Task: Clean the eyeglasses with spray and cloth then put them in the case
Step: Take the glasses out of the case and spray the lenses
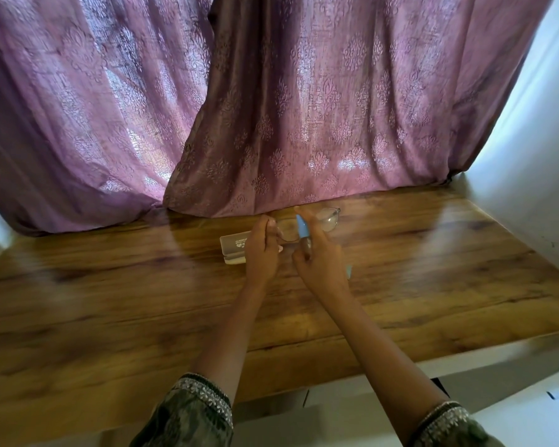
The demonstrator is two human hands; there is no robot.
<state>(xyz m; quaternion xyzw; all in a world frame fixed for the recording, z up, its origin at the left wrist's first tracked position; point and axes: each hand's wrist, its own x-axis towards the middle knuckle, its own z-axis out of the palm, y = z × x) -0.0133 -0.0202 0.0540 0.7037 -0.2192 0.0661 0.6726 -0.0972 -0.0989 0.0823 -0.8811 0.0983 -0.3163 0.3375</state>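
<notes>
Eyeglasses [329, 221] are held up over the far middle of the table, close in front of the curtain's hem, with one clear lens showing free to the right and the other partly hidden behind the hands. The purple patterned curtain [304, 108] fills the whole back of the view and hangs down onto the far edge of the wooden table [110, 301], its folds bunching on the wood at the left and middle. The table's glossy top runs wide to both sides, with broad bare wood to the left and right of the hands and more between them and the near edge, which slants across the lower part of the view. A white wall [530, 156] closes the right side and meets the table's right edge. Two forearms reach forward from dark embroidered sleeves [194, 414]. A white case [233, 245] lies flat on the table just left of the hands, its right end hidden behind the left hand; whether it is open I cannot tell. The left hand [261, 253] has its fingers curled round the left end of the glasses frame. The right hand [321, 266] is wrapped round a small spray bottle [302, 228] with a blue top, held upright just in front of the hidden lens, a fingertip reaching over the top. A pale blue sliver [348, 273] shows at that hand's outer edge; what it is I cannot tell.
</notes>
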